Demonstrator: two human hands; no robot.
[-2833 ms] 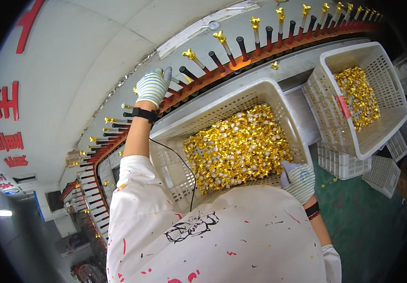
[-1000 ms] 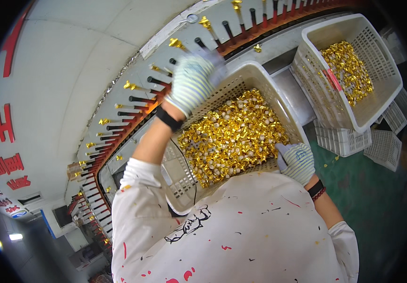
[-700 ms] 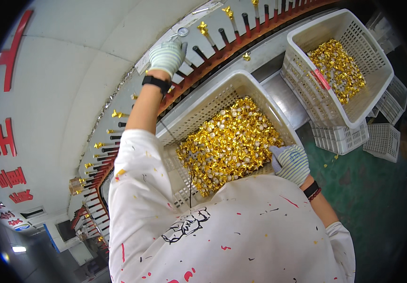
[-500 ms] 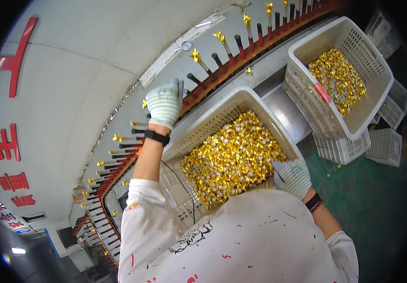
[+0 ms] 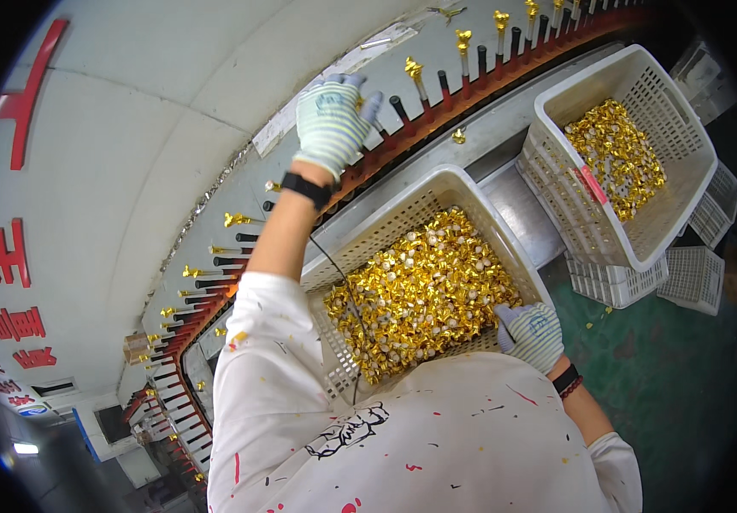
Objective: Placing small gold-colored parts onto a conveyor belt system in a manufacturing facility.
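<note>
My left hand (image 5: 333, 124), in a striped knit glove with grey fingertips, reaches over the line of upright spindles. Its thumb and fingers are apart, around a shiny gold part (image 5: 358, 103) on one spindle; contact with it is partly hidden. Below, a pale plastic basket (image 5: 492, 203) holds a heap of small gold parts with whitish round ends (image 5: 424, 278). At its near right corner, my gloved right hand (image 5: 533, 336) is closed over the rim, thumb on the inner side. More gold parts (image 5: 414, 68) top other spindles farther along.
The curved conveyor (image 5: 437, 109) with black-and-red spindles runs past the basket, beside a pale wall. On the right, another basket (image 5: 548, 184) of gold parts stands on stacked crates (image 5: 612, 282). A loose gold part (image 5: 458, 136) lies on the ledge. A dark cord (image 5: 339, 269) crosses the near basket.
My left hand has moved up and right, from beside the spindles to around a gold part, with its fingers spreading. The right hand stays at the basket's corner.
</note>
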